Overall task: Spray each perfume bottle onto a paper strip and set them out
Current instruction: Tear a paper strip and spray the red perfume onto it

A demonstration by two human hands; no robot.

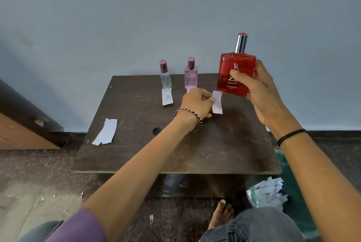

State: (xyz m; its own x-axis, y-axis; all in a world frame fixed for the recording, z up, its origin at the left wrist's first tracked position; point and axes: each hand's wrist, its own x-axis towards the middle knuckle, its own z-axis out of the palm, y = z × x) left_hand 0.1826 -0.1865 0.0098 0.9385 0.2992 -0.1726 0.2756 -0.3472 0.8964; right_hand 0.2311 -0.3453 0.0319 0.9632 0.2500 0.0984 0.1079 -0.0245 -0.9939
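My right hand (261, 93) grips a large red perfume bottle (234, 71) with a silver sprayer, held upright above the far right of the dark wooden table (175, 153). My left hand (197, 103) pinches a white paper strip (217, 103) just below and left of the red bottle. A clear bottle (165, 76) and a pink bottle (190, 76), both capped, stand at the table's far edge. One strip (167, 97) lies in front of the clear bottle. My left hand hides the spot in front of the pink bottle.
A small stack of spare paper strips (106, 132) lies at the table's left edge. A plastic bag of paper scraps (269, 193) sits on the floor at the right. A wooden board (21, 130) leans at the left. The wall is close behind the table.
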